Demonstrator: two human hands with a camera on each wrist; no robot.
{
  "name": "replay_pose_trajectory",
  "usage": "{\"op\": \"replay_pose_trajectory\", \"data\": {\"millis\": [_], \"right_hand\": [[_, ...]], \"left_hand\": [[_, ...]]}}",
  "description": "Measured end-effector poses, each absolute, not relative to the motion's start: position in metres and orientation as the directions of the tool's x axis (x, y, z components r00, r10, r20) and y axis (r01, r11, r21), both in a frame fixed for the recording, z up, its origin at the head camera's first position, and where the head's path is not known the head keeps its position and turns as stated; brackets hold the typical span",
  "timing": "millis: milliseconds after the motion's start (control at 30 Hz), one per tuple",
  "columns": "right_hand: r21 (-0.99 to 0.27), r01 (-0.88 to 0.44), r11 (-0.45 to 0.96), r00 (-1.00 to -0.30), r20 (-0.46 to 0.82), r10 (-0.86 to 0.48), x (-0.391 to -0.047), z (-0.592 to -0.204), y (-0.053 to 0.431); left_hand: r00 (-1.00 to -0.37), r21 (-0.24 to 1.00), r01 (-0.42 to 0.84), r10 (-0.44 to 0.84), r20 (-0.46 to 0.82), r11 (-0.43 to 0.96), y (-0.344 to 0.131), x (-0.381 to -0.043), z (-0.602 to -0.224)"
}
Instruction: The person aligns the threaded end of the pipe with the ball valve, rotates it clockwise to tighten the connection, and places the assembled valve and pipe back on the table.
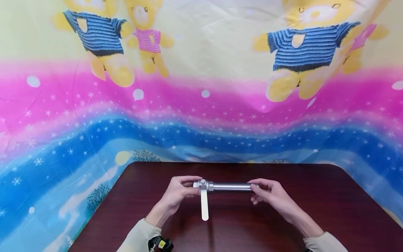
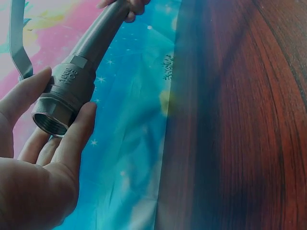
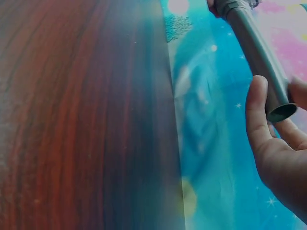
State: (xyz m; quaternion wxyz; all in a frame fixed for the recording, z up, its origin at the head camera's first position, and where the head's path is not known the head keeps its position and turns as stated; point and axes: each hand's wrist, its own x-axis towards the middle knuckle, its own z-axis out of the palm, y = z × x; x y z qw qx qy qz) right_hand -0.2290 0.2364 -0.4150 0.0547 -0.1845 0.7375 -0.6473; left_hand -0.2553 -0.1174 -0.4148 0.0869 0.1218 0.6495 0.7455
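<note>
A metal ball valve [image 1: 204,186] with a flat lever handle [image 1: 204,206] is joined to a straight steel pipe [image 1: 231,187], held level above the table. My left hand [image 1: 176,194] grips the valve end between thumb and fingers. Its open threaded mouth [image 2: 50,122] faces back toward the palm in the left wrist view, and raised lettering shows on the body. My right hand [image 1: 274,194] pinches the pipe's far end, where the open round mouth [image 3: 282,112] shows in the right wrist view. The lever points toward me in the head view.
A dark reddish wooden table [image 1: 239,224] with rounded back corners lies beneath the hands. Behind and around it hangs a cloth [image 1: 207,115] printed with bears and snowflakes. A black strapped device [image 1: 160,244] sits at the left sleeve's cuff.
</note>
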Motion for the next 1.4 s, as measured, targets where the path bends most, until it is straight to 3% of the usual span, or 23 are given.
{"op": "replay_pose_trajectory", "data": {"millis": [533,767,1400], "right_hand": [[-0.969,-0.236,0.078,-0.914,0.194,-0.356,-0.2285,-0.4132,0.2355],[-0.982,-0.17,0.085,-0.934,0.133,-0.332,-0.2313,-0.413,0.2353],[-0.971,-0.224,0.08,-0.912,0.18,-0.37,-0.2297,-0.4159,0.239]], "left_hand": [[-0.953,0.988,0.021,0.297,0.065,-0.15,-0.1179,-0.2575,-0.4183],[-0.955,0.989,0.02,0.289,0.061,-0.145,-0.1179,-0.259,-0.4171],[-0.953,0.989,0.007,0.3,0.051,-0.146,-0.1168,-0.2569,-0.4183]]}}
